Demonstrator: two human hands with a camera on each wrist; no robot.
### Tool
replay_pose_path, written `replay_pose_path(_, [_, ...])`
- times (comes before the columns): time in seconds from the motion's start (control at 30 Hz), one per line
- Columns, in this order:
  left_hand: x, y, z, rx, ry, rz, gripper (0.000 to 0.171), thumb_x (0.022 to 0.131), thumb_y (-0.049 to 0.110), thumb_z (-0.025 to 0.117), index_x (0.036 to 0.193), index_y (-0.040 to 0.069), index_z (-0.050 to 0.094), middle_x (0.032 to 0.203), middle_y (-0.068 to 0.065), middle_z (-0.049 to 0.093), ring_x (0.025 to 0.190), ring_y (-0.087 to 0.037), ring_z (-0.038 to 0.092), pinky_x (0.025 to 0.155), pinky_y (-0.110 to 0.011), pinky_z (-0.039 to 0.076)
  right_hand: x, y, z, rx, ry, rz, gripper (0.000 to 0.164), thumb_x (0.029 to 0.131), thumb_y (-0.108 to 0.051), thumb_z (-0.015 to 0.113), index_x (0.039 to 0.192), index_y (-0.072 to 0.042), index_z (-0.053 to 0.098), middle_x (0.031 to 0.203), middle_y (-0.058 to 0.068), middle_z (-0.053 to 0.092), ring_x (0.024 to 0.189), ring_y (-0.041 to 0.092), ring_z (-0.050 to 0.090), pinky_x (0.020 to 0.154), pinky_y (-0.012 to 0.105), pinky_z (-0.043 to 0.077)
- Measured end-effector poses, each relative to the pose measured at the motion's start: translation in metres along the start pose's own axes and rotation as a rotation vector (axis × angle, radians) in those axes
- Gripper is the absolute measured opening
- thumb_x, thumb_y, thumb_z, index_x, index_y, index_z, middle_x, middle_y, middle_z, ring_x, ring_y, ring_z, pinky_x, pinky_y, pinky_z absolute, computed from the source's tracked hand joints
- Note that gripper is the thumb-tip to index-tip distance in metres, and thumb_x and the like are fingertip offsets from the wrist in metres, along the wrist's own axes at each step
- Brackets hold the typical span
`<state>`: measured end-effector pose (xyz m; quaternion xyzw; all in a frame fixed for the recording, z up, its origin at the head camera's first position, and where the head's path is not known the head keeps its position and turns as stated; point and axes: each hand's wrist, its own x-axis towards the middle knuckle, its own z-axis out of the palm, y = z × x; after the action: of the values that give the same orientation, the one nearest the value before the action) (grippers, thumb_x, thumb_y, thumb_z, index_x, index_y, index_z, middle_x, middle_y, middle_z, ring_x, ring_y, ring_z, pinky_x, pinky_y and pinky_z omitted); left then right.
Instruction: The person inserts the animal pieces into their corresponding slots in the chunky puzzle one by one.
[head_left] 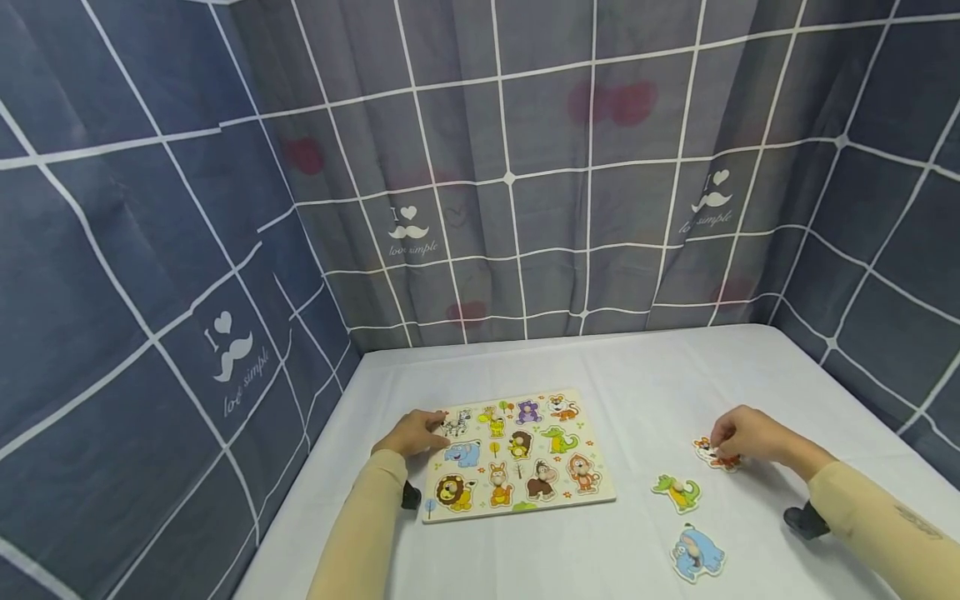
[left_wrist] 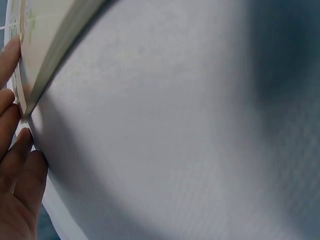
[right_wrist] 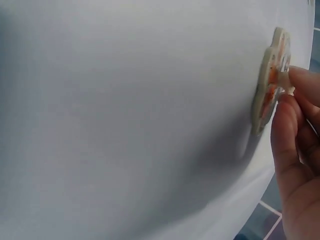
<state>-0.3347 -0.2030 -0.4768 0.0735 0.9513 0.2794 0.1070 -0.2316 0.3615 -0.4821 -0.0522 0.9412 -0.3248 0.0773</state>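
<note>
My left hand [head_left: 412, 434] rests at the left edge of a wooden animal puzzle board [head_left: 480, 514], its thumb and fingertips reaching over the edge near the zebra picture. In the left wrist view, fingers [left_wrist: 24, 145] lie along the board's corner. The right hand [head_left: 757, 435], well to the right of the board, pinches a tiger puzzle piece [head_left: 703, 450] by its small knob. The right wrist view shows this piece [right_wrist: 264, 100] tilted on edge, with its shadow on the cloth. Closer to me lie a green crocodile piece [head_left: 678, 493] and a blue elephant piece [head_left: 697, 553].
A white cloth [head_left: 540, 550] covers the table. Dark checked curtains [head_left: 547, 208] hang behind it and along both sides. Dark wrist mounts [head_left: 806, 522] stick out below the sleeves.
</note>
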Motion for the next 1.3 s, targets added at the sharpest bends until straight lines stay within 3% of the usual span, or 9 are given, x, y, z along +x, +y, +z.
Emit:
replay_pose_path(0.23, [0.002,-0.001,0.000,-0.009,0.006,-0.019,0.067,0.084,0.024,0.081,0.144,0.012,0.055,0.154,-0.016,0.046,0.144,-0.039,0.040,0.120,-0.055,0.031,-0.004,0.005,0.004,0.046,0.012,-0.018,0.004,0.079,0.002,0.071,0.082,-0.001,0.069,0.072,0.001,0.064,0.065,0.015,0.056,0.054,0.025,0.047])
replay_pose_path(0.57, [0.000,-0.002,0.001,-0.011,0.006,-0.017,0.065,0.085,0.023,0.081,0.144,0.011,0.056,0.153,-0.016,0.047,0.144,-0.038,0.040,0.120,-0.054,0.032,-0.001,0.003,0.006,0.000,0.045,0.000,0.004,0.078,0.000,0.072,0.082,-0.002,0.070,0.072,0.001,0.064,0.066,0.015,0.056,0.053,0.025,0.047])
replay_pose_path(1.3, [0.001,-0.001,0.000,-0.007,-0.005,-0.016,0.065,0.085,0.024,0.081,0.144,0.012,0.055,0.155,-0.015,0.046,0.146,-0.038,0.038,0.121,-0.054,0.030,0.021,-0.020,0.010,0.013,0.040,-0.009,0.003,0.082,-0.003,0.072,0.085,-0.003,0.073,0.077,0.000,0.068,0.070,0.016,0.057,0.055,0.025,0.048])
